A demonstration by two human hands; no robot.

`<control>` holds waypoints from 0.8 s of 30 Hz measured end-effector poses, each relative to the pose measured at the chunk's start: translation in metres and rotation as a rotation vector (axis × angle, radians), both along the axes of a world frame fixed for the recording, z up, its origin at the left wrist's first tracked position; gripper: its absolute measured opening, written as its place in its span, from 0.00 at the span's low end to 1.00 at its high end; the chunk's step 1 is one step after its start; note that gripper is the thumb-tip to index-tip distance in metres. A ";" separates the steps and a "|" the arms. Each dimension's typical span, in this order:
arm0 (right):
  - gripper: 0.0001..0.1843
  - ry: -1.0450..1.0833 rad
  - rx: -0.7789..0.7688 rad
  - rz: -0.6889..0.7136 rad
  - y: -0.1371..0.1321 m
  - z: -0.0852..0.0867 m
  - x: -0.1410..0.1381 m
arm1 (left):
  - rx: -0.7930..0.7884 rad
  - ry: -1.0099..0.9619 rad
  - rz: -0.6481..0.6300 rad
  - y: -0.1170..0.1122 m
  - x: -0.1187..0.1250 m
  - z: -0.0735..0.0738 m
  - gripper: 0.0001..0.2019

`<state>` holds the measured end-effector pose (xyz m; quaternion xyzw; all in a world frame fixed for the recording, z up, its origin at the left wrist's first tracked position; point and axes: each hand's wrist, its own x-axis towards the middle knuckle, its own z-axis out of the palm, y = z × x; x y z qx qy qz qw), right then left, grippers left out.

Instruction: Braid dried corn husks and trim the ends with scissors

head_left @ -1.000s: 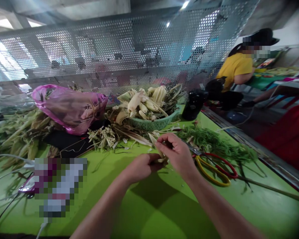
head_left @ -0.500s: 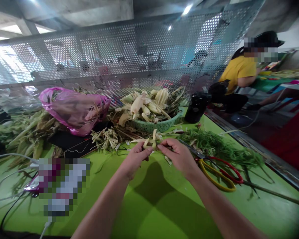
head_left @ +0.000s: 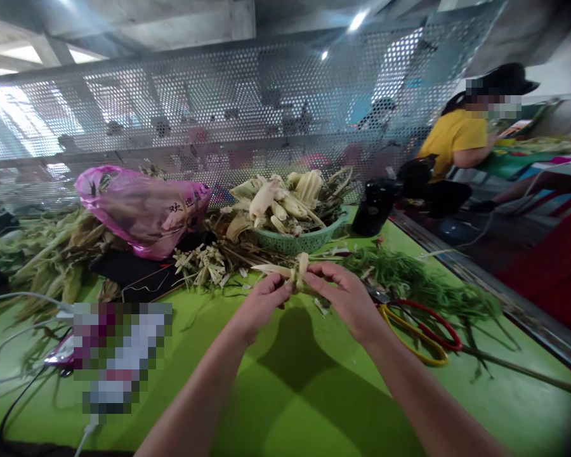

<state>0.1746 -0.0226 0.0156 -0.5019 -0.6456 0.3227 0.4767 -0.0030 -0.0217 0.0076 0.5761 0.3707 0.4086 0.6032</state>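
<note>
Since half a second ago the right hand (head_left: 345,292) has closed in on the left hand (head_left: 266,301), and the upright end of the pale corn-husk strip (head_left: 303,261) has swung a little rightward. The folded strip is held above the tabletop (head_left: 356,406), just on the near side of the green plastic basket (head_left: 304,243) of corn husks (head_left: 266,200). The left hand pinches its fold between thumb and fingers; the right thumb and forefinger pinch the other side, so the hands nearly meet.

The widest room for moving lies nearer than the basket, beneath the forearms. To the basket's near right, scissors (head_left: 421,306) and shredded green strips (head_left: 419,282) bound that space; beyond them the table's metal edge (head_left: 528,324) slants toward the viewer. Left of the basket sits a pink plastic bag (head_left: 143,216), and farther behind it rises a perforated metal panel (head_left: 209,108).

The fingers hide part of the fold, and the tips of the scissor blades are lost behind the right hand. Well to the basket's near left, pixelation masks a whitish object (head_left: 133,349). Both forearms run off the bottom.
</note>
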 end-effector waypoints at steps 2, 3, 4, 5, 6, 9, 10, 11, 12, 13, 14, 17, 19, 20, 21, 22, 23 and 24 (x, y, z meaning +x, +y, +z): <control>0.15 0.094 -0.072 0.033 -0.001 0.000 -0.002 | -0.009 0.022 -0.030 -0.002 0.002 0.001 0.13; 0.15 0.137 -0.101 0.045 -0.001 0.000 -0.003 | -0.011 0.029 -0.039 -0.003 0.003 0.002 0.13; 0.15 0.181 -0.115 0.043 -0.002 0.000 -0.003 | -0.010 0.035 -0.047 -0.004 0.003 0.002 0.12; 0.14 0.223 -0.115 0.032 -0.002 0.000 -0.004 | -0.006 0.039 -0.056 -0.005 0.002 0.003 0.12; 0.13 0.260 -0.104 0.012 -0.002 -0.001 -0.004 | 0.000 0.042 -0.066 -0.005 0.002 0.003 0.12; 0.12 0.289 -0.076 -0.036 0.000 -0.003 -0.001 | 0.027 0.052 -0.093 -0.004 0.000 0.002 0.12; 0.12 0.255 -0.067 -0.050 0.001 -0.004 0.001 | 0.047 0.061 -0.094 -0.003 0.000 0.001 0.12; 0.12 0.196 -0.038 -0.083 0.003 -0.004 0.003 | 0.075 0.083 -0.088 -0.002 0.000 0.000 0.12; 0.13 0.116 0.023 -0.142 0.003 -0.003 0.005 | 0.111 0.121 -0.080 -0.001 0.000 -0.001 0.11; 0.14 0.020 0.106 -0.208 0.004 -0.002 0.007 | 0.153 0.172 -0.069 0.000 0.000 -0.002 0.10; 0.17 -0.083 0.198 -0.264 0.004 -0.001 0.009 | 0.196 0.229 -0.061 0.001 0.001 -0.004 0.10; 0.14 -0.346 0.353 -0.206 0.003 0.004 0.010 | 0.296 0.364 -0.063 0.001 0.003 -0.007 0.09; 0.07 -0.415 0.323 -0.069 0.001 0.005 0.007 | 0.324 0.398 -0.078 0.000 0.004 -0.008 0.10; 0.06 -0.414 0.299 -0.024 0.000 0.005 0.005 | 0.329 0.412 -0.085 0.000 0.005 -0.008 0.10; 0.04 -0.393 0.278 0.002 0.000 0.005 0.003 | 0.328 0.425 -0.090 -0.001 0.005 -0.008 0.11; 0.04 -0.358 0.263 0.015 -0.001 0.004 0.002 | 0.322 0.435 -0.096 -0.002 0.006 -0.008 0.11; 0.03 -0.313 0.251 0.022 -0.001 0.004 0.000 | 0.312 0.442 -0.105 -0.002 0.006 -0.009 0.12; 0.04 -0.262 0.242 0.029 -0.001 0.003 -0.001 | 0.300 0.447 -0.120 -0.003 0.007 -0.010 0.12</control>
